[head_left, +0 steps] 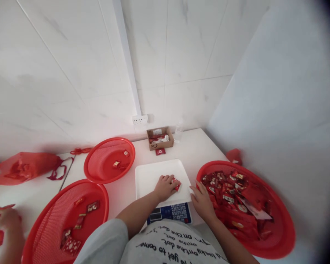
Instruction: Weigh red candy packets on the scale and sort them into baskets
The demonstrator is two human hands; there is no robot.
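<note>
Far-left hand: another person's hand (9, 220) is at the table edge; we cannot tell its grip.
Red bag (27, 167): it lies on its side near the wall, out of our working reach.
Near-left basket (48, 220): it holds a few scattered packets; its place beside our left arm probably keeps them within reach.
Far-left basket (99, 157): it stands behind, tilted toward us, which likely eases our view of the few pieces inside.
Cardboard box (169, 144): it sits against the wall with packets inside.
White tray (148, 179): it lies flat before us, behind the blue keypad (178, 212), which leaves most of the keys visible.
Left hand (165, 189): our fingers curl over a red packet (176, 184) on the tray; we cannot tell whether they pinch or merely cover it.
Right hand (202, 201): we hold it open and apparently unloaded between tray and basket, near both.
Right basket (288, 227): it holds the largest heap of packets, close to our right hand, presumably for short reaches.
</note>
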